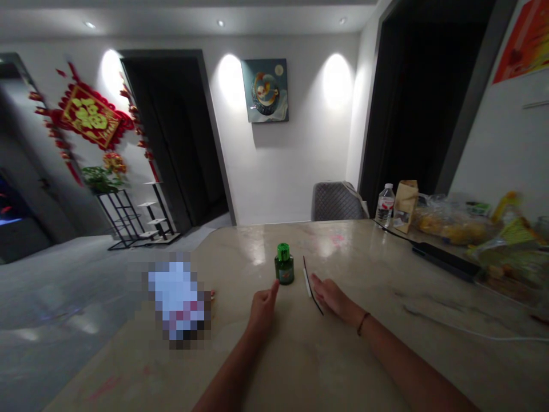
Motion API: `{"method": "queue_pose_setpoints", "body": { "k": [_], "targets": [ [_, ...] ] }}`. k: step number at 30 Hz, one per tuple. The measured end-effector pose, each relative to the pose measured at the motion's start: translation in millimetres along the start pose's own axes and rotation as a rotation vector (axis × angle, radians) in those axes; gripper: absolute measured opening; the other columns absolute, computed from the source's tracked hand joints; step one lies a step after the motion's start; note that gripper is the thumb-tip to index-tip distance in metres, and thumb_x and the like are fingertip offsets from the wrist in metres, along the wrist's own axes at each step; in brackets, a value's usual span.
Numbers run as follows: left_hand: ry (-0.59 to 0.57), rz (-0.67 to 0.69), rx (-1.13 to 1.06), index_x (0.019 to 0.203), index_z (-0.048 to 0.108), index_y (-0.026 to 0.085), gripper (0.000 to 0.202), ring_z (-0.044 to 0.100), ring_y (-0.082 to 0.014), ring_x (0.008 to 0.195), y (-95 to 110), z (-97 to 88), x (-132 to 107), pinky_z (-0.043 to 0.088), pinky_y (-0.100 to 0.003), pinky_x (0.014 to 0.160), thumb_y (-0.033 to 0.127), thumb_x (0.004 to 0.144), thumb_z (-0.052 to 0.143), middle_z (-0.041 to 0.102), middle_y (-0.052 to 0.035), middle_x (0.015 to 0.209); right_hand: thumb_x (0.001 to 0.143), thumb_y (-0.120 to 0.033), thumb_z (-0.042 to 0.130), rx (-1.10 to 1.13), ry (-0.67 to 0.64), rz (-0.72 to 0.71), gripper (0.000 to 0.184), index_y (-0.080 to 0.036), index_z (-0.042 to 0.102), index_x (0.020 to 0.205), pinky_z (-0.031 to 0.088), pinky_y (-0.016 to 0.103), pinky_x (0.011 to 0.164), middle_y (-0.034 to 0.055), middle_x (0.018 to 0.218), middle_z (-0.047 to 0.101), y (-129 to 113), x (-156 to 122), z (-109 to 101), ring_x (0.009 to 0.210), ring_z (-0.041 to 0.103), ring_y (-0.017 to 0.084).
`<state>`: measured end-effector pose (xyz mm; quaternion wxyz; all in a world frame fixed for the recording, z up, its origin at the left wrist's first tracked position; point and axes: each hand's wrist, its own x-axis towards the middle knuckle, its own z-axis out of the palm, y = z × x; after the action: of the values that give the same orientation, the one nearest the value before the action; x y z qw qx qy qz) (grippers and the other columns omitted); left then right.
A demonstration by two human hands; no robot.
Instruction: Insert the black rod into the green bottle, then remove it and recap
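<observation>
A small green glass bottle [284, 270] with a ribbed bright green cap stands upright on the table [274, 360]. My left hand [262, 306] rests just left of its base, one finger stretched up beside the glass; whether they touch I cannot tell, and its other fingers look folded or hidden. To the right of the bottle lies a thin dark stick [317, 305], with a narrow white strip [307, 282] along it. Beside that stick is my right hand [331, 294], its fingers partly extended toward it. Nothing shows in either hand.
A blurred-out pale object [178, 297] lies at the table's left edge. On the right are a water bottle [385, 205], a paper bag [405, 206], plastic-wrapped food [454, 223], a black power strip [446, 262] and a white cable [480, 336]. A grey chair [338, 201] stands behind the table.
</observation>
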<state>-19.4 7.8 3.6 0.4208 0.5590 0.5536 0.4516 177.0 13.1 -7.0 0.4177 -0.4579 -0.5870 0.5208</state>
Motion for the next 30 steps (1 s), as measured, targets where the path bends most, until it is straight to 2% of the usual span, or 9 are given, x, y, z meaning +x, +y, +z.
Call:
{"method": "queue_pose_setpoints", "body": {
  "k": [3, 5, 10, 14, 17, 19, 23, 25, 30],
  "targets": [
    [-0.225, -0.128, -0.261, 0.046, 0.012, 0.022, 0.063, 0.012, -0.0060, 0.040, 8.3, -11.5, -0.4, 0.013, -0.021, 0.038, 0.082, 0.059, 0.001, 0.012, 0.0071, 0.043, 0.063, -0.082, 0.008, 0.489, -0.277, 0.146, 0.061, -0.023, 0.014, 0.047, 0.013, 0.020, 0.032, -0.0102, 0.036, 0.010, -10.2, -3.6, -14.4, 0.031, 0.008, 0.005],
    [-0.404, -0.240, -0.499, 0.045, 0.012, 0.021, 0.065, 0.011, -0.0052, 0.039, 11.2, -16.5, -2.1, 0.011, -0.018, 0.036, 0.084, 0.057, 0.002, 0.012, 0.0075, 0.042, 0.060, -0.084, 0.005, 0.680, -0.382, 0.193, 0.063, -0.022, 0.013, 0.046, 0.012, 0.018, 0.031, -0.0106, 0.035, 0.009, -12.0, -5.3, -23.7, 0.029, 0.006, 0.004],
    [-0.750, -0.479, -0.701, 0.045, 0.015, 0.020, 0.067, 0.009, -0.0030, 0.037, 4.1, -15.6, -4.0, 0.006, -0.014, 0.034, 0.085, 0.056, 0.011, 0.014, 0.0077, 0.041, 0.063, -0.083, 0.008, 0.794, -0.490, 0.457, 0.065, -0.021, 0.012, 0.044, 0.010, 0.016, 0.027, -0.0096, 0.031, 0.014, -1.1, -3.5, -27.5, 0.027, 0.007, 0.003],
    [-0.830, -0.530, -0.845, 0.046, 0.014, 0.019, 0.067, 0.007, -0.0016, 0.035, -1.0, -13.9, -3.7, 0.004, -0.012, 0.032, 0.085, 0.058, 0.016, 0.014, 0.0085, 0.041, 0.065, -0.081, 0.008, 0.790, -0.466, 0.491, 0.064, -0.021, 0.012, 0.044, 0.009, 0.015, 0.026, -0.0100, 0.030, 0.014, 1.9, -2.1, -21.9, 0.026, 0.006, 0.003],
    [-0.716, -0.496, -0.874, 0.047, 0.013, 0.019, 0.065, 0.008, -0.0020, 0.035, 1.2, -12.1, -3.5, 0.005, -0.012, 0.032, 0.082, 0.061, 0.021, 0.013, 0.0087, 0.041, 0.065, -0.081, 0.008, 0.757, -0.475, 0.463, 0.063, -0.021, 0.013, 0.044, 0.010, 0.016, 0.026, -0.0099, 0.031, 0.014, 1.2, -2.6, -20.6, 0.026, 0.007, 0.003],
    [-0.511, -0.405, -0.831, 0.047, 0.014, 0.019, 0.061, 0.010, -0.0027, 0.034, 2.5, -8.9, -2.1, 0.008, -0.014, 0.032, 0.075, 0.069, 0.025, 0.014, 0.0087, 0.041, 0.070, -0.076, 0.013, 0.695, -0.416, 0.398, 0.061, -0.021, 0.014, 0.043, 0.010, 0.016, 0.027, -0.0096, 0.031, 0.015, 2.1, -1.3, -20.4, 0.027, 0.009, 0.003],
    [0.062, -0.141, -0.439, 0.047, 0.026, 0.019, 0.046, 0.021, -0.0056, 0.034, -3.1, 0.7, 3.0, 0.021, -0.018, 0.037, 0.049, 0.081, 0.029, 0.021, 0.0075, 0.040, 0.076, -0.053, 0.036, 0.349, 0.089, 0.134, 0.048, -0.021, 0.023, 0.043, 0.010, 0.017, 0.031, -0.0094, 0.035, 0.020, 2.6, 6.5, -19.2, 0.030, 0.013, 0.003],
    [0.239, 0.015, -0.143, 0.054, 0.039, 0.019, 0.035, 0.036, -0.0088, 0.041, -9.0, 4.7, 4.7, 0.029, -0.020, 0.043, 0.039, 0.082, 0.031, 0.036, 0.0050, 0.044, 0.075, -0.045, 0.040, 0.085, 0.290, 0.009, 0.041, -0.019, 0.033, 0.044, 0.015, 0.018, 0.033, -0.0088, 0.036, 0.025, -3.5, 11.5, -18.0, 0.031, 0.019, 0.004],
    [0.292, 0.122, 0.193, 0.077, 0.051, 0.018, 0.016, 0.055, -0.0131, 0.076, -13.8, 8.0, 3.2, 0.040, -0.024, 0.071, 0.012, 0.072, 0.037, 0.059, -0.0019, 0.077, 0.074, -0.040, 0.047, -0.368, 0.332, -0.307, 0.029, -0.015, 0.055, 0.063, 0.036, 0.022, 0.049, -0.0010, 0.055, 0.052, -42.5, 31.0, -9.3, 0.051, 0.047, 0.010]
  ]
}}
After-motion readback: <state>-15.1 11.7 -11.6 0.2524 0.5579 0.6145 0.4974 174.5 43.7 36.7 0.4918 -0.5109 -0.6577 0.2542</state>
